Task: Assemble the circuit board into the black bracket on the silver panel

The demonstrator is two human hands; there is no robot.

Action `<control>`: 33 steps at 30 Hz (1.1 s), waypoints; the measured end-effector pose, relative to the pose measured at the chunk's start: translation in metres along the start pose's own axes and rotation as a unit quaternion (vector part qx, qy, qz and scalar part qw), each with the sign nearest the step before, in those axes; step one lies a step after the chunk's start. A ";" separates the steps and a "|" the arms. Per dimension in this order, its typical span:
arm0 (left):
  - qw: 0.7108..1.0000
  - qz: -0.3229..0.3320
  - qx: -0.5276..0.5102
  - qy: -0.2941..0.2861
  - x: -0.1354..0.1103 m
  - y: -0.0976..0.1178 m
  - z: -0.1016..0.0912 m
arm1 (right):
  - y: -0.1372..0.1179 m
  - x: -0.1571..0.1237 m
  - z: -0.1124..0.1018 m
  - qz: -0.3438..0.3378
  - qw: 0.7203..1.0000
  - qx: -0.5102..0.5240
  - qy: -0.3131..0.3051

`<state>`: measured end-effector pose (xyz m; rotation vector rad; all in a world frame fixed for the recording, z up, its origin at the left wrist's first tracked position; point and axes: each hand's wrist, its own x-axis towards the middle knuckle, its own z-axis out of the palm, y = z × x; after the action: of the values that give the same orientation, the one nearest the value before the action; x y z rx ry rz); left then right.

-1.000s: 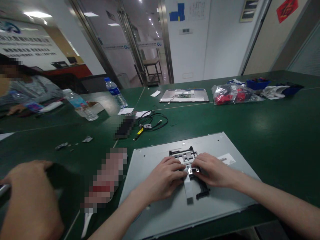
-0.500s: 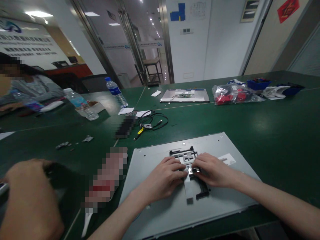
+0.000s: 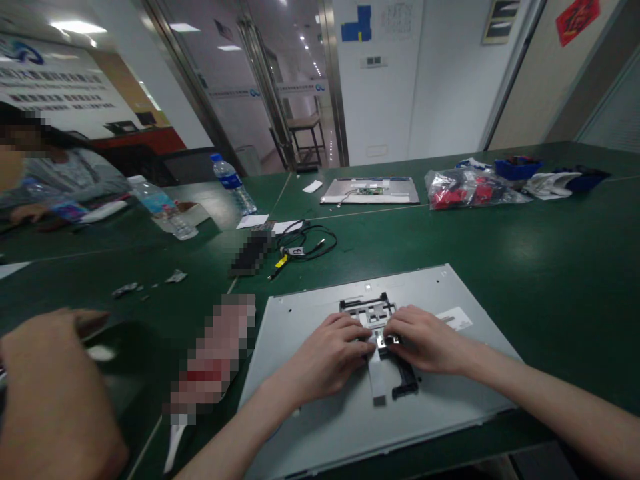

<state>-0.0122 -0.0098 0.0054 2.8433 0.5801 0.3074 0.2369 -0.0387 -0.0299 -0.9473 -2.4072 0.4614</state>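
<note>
Head view looks down on a flat grey sheet-metal display back panel [image 3: 450, 400] lying on the dark green counter [image 3: 525, 267]. Both of the person's hands meet at its middle. The left hand [image 3: 327, 357] and the right hand [image 3: 425, 340] are about equally near the work. Their fingers are curled and the tips come together from either side over a small shiny metal connector [image 3: 383, 341]. The fingers cover the contact, so I cannot tell whether either grip pinches the connector or only presses on it. Nothing is lifted off the panel.

A pale flat ribbon cable [image 3: 376, 377] starts right under the grip and runs toward the person. Its long axis lies straight between the two wrists, and its free end rests on the panel. A black plastic bracket frame [image 3: 373, 310] shows just beyond the fingertips and passes beneath them. One leg of it comes out on the near side of the right hand, beside the ribbon. A white sticker label [image 3: 453, 319] sits just past the right knuckles.

Well beyond the grip lie a coiled black cable [image 3: 305, 243], a second grey panel [image 3: 370, 191] and a clear plastic bag of red parts [image 3: 465, 187]. Far to the left of the grip, a co-worker's hand [image 3: 55, 400] is over the counter, well apart from the person's own.
</note>
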 end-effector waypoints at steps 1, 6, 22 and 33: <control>1.000 -0.002 0.000 0.001 0.000 0.000 0.000 | 0.000 0.000 0.000 0.001 1.000 0.000 -0.001; 1.000 -0.008 0.004 -0.014 0.000 0.000 -0.001 | 0.000 0.000 0.001 -0.002 1.000 0.000 -0.003; 1.000 -0.010 0.007 -0.005 -0.002 -0.002 0.003 | 0.001 0.000 0.000 -0.003 1.000 -0.011 -0.009; 1.000 -0.012 0.012 -0.001 0.000 -0.001 0.003 | 0.002 -0.001 0.002 -0.002 1.000 -0.017 -0.014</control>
<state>-0.0119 -0.0096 0.0024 2.8562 0.6203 0.2942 0.2374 -0.0382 -0.0322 -0.9567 -2.4487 0.4358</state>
